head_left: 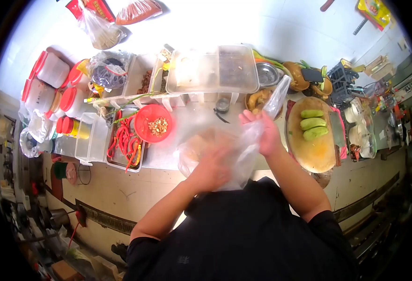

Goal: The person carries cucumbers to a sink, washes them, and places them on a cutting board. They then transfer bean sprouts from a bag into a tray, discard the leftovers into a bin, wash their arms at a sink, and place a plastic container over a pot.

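Before my torso hangs a clear plastic bag (244, 161), its lower part blurred by motion. My right hand (268, 136) grips the bag near its upper right side, and a bunched length of clear plastic (277, 99) sticks up past the fingers. My left hand (211, 169) lies against the bag's left part, its fingers smeared by motion and partly behind plastic. Left of the bag, a red plastic bowl (142, 122) holds chopped pale pieces (158, 126). To the right, several peeled green gourds (314, 124) rest on a round wooden cutting board (311, 157).
Red chillies (127, 140) fill a metal tray (142, 159) beside an upright clear container (89, 140). A lidded plastic box (211, 86) stands on the shelf at the back. Red-lidded jars (55, 70) crowd the left. A small dark-lidded jar (222, 105) sits behind the bag.
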The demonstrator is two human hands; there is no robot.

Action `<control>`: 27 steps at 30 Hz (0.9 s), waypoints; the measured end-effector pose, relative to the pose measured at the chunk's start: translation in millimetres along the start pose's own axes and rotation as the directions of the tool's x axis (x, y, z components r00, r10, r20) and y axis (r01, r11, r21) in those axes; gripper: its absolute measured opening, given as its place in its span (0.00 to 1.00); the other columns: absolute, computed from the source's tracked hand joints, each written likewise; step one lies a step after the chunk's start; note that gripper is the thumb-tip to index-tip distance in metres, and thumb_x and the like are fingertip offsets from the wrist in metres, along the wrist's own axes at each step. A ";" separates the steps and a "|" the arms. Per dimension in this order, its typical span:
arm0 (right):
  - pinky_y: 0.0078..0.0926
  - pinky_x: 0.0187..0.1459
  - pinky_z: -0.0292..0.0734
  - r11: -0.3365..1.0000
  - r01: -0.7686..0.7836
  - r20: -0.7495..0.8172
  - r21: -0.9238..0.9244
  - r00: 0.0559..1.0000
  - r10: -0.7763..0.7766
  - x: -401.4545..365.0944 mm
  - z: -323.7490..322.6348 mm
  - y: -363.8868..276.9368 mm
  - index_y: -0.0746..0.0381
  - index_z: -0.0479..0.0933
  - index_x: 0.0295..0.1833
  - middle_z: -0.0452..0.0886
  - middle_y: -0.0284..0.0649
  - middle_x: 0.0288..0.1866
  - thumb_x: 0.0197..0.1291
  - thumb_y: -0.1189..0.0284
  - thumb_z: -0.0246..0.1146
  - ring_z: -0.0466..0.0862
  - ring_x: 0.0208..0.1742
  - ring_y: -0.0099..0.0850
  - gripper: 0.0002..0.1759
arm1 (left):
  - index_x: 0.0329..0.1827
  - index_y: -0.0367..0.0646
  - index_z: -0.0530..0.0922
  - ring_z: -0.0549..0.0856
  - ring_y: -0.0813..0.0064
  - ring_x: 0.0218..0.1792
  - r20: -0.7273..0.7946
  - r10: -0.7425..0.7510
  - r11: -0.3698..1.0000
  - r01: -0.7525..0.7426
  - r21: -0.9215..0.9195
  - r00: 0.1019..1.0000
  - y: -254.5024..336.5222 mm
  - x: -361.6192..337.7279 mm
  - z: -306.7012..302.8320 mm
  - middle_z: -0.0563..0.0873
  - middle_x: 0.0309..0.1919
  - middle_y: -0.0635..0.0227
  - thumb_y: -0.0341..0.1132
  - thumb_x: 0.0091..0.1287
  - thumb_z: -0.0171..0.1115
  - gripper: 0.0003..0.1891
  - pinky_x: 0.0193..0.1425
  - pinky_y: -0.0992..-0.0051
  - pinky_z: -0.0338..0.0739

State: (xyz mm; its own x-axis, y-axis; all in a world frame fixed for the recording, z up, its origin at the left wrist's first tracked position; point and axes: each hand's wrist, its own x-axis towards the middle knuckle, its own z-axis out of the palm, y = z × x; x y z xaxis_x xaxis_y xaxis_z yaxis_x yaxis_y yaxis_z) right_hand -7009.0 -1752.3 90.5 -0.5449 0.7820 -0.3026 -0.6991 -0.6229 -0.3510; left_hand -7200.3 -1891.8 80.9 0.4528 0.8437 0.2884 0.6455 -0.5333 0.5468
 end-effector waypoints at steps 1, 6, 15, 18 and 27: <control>0.43 0.59 0.68 0.997 0.045 -0.077 0.061 0.996 -0.041 -0.5 -1.7 -1.6 0.58 0.70 0.41 0.79 0.47 0.45 0.68 0.62 0.51 0.77 0.55 0.41 0.11 | 0.51 0.49 0.79 0.69 0.48 0.61 0.001 -0.002 1.000 0.002 -0.002 1.000 -2.3 -5.4 2.7 0.68 0.64 0.53 0.36 0.47 0.70 0.24 0.63 0.59 0.66; 0.37 0.50 0.74 0.981 0.094 0.080 0.167 0.991 -0.109 19.9 -72.2 -6.8 0.58 0.69 0.37 0.74 0.37 0.27 0.67 0.61 0.53 0.77 0.39 0.36 0.12 | 0.48 0.44 0.79 0.77 0.61 0.52 0.461 -0.529 0.085 0.585 -0.807 0.712 -23.3 -33.3 2.9 0.79 0.52 0.63 0.38 0.66 0.53 0.13 0.58 0.61 0.70; 0.23 0.30 0.67 0.383 -0.288 -0.232 -0.878 0.955 0.187 20.5 -35.4 60.1 0.59 0.69 0.46 0.71 0.31 0.31 0.68 0.61 0.54 0.71 0.32 0.23 0.12 | 0.52 0.44 0.73 0.80 0.67 0.44 0.000 -0.813 0.107 0.148 -0.983 0.583 -34.0 57.4 -38.4 0.80 0.44 0.64 0.43 0.71 0.49 0.15 0.49 0.65 0.75; 0.24 0.37 0.70 0.648 -0.178 0.170 -0.741 0.884 0.436 3.6 -11.1 59.7 0.60 0.69 0.54 0.74 0.35 0.40 0.69 0.55 0.51 0.72 0.33 0.24 0.20 | 0.47 0.44 0.77 0.77 0.64 0.52 -0.147 -0.496 0.813 0.397 -0.426 0.856 -33.2 60.1 -20.7 0.78 0.50 0.58 0.36 0.67 0.55 0.10 0.55 0.63 0.72; 0.27 0.55 0.71 0.881 -0.471 0.565 -0.044 0.715 0.411 20.8 -24.1 36.1 0.59 0.66 0.64 0.77 0.38 0.54 0.71 0.55 0.46 0.76 0.54 0.27 0.25 | 0.49 0.44 0.79 0.72 0.57 0.61 -0.625 -0.333 0.942 0.285 -0.180 0.706 0.9 52.1 7.8 0.75 0.57 0.53 0.38 0.52 0.68 0.20 0.61 0.66 0.68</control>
State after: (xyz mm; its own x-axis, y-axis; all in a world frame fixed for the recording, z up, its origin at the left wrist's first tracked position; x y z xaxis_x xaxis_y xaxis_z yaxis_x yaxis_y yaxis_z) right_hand -7034.4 -1759.1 50.2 -0.9386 0.3151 0.1404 -0.3390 -0.9179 -0.2063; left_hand -7171.3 -1848.8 90.3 -0.2793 0.8118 0.5127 0.6260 -0.2509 0.7384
